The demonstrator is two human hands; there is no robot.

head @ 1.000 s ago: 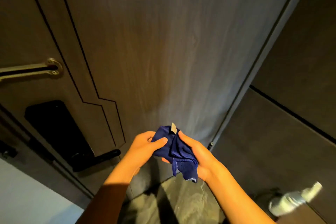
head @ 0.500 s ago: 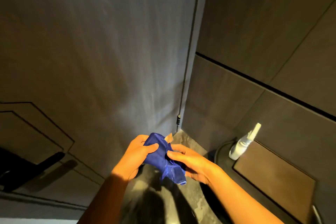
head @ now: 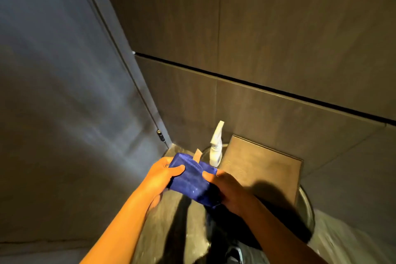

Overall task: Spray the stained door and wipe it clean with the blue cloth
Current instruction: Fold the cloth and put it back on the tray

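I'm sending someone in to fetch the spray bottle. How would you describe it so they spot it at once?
Look in the corner where the grey door meets the brown tiled wall. Low down there, a spray bottle stands upright beside a flat brown lid. It is the only white thing there, slim, with its nozzle pointing up.

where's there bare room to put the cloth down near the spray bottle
The brown flat panel right of the spray bottle looks bare across its top. The floor strip between the door and the round bin is also free. It is crowded at the panel's near left corner, where both hands hold the blue cloth just before the bottle.
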